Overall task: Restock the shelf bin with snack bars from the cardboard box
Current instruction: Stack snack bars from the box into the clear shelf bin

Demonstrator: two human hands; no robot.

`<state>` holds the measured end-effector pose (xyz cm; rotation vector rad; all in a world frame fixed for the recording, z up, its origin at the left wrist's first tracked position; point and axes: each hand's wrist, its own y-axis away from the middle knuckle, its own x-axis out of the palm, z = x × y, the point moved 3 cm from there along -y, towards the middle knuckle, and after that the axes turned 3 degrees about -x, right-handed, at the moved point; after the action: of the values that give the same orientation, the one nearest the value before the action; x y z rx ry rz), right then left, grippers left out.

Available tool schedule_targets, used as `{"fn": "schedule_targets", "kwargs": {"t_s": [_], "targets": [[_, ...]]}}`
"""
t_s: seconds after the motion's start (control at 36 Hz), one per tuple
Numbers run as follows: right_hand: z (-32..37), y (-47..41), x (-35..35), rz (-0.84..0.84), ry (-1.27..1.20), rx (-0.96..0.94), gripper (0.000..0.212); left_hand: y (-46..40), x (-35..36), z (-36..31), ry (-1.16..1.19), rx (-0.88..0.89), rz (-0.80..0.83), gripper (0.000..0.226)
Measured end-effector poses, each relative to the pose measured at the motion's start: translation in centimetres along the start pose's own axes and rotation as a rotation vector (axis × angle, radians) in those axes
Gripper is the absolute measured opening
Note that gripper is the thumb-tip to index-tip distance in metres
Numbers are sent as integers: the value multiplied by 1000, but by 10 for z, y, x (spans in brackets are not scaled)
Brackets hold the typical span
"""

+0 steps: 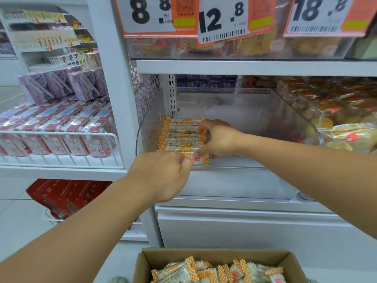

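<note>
A clear plastic shelf bin (pixel 295 123) sits on the middle shelf. Along its left side lies a row of several snack bars (pixel 183 133) in clear wrappers with orange checkered ends. My right hand (pixel 219 138) is inside the bin, its fingers pinching the right end of the row. My left hand (pixel 163 174) reaches over the bin's front edge and grips the nearest bar (pixel 199 159) at the row's front. Below me, an open cardboard box (pixel 220 254) holds several more loose snack bars (pixel 216 270).
Price signs (pixel 222 19) hang above the bin. Bagged snacks (pixel 336 111) fill the bin to the right. Pink and purple drink cartons (pixel 61 123) sit in a wire rack on the left; red packs (pixel 65 197) lie in a lower basket.
</note>
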<state>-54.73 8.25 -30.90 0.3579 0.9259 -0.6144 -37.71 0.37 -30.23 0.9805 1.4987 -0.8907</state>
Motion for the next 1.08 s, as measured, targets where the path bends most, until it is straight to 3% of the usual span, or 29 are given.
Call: {"fn": "schedule_targets", "kwargs": {"t_s": [0.31,0.56,0.69,0.75,0.81,0.89,0.94,0.97,1.03,1.08], "targets": [[-5,-3,11,35,-262,154,70,0,2,0,0,22,-47,45],[-8,2,3,22,-186,117,81,-1,2,1,-10,48,-45,45],[-4,11,-12,-36,-65,51,73,-1,4,4,-12,60,-54,43],[0,24,-26,-145,52,-24,66,0,3,4,5,67,-57,43],[4,50,-39,-423,97,-141,51,3,1,5,68,113,-148,39],[9,122,-36,-973,-35,-378,18,17,-12,4,176,229,-520,32],[0,159,-7,-1077,-99,-411,28,33,-14,-2,243,294,-677,27],[-9,169,15,-1021,-108,-389,32,42,-9,-7,274,308,-690,25],[-30,182,60,-747,-21,-293,41,61,13,-17,236,321,-620,23],[-56,198,102,-380,230,-151,54,78,56,-22,50,301,-269,28]]}}
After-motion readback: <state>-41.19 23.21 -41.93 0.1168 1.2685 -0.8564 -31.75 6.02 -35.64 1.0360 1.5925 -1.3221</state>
